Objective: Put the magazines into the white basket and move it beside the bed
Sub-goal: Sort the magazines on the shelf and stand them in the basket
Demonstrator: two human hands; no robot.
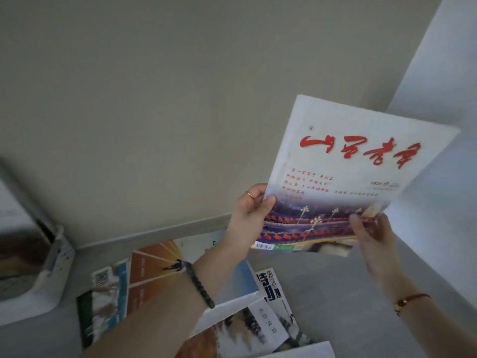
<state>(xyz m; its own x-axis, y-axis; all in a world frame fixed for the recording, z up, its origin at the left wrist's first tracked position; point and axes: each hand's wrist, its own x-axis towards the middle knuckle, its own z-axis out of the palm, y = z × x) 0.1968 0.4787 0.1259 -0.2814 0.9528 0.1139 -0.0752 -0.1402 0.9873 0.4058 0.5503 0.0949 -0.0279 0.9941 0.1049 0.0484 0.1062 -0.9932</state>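
Note:
I hold up a white magazine point(343, 174) with red brush lettering on its cover, raised in front of the beige wall. My left hand point(249, 210) grips its lower left edge, thumb on the cover. My right hand point(369, 229) pinches its lower right corner. Several other magazines point(154, 280) lie spread on the grey floor below my arms, some overlapping. The white basket point(55, 270) stands at the left edge of the view, with something dark inside it; only part of it shows.
A grey skirting board point(154, 235) runs along the foot of the beige wall. A white surface point(444, 81), a door or wall panel, rises at the right. Bare grey floor lies between the basket and the magazines.

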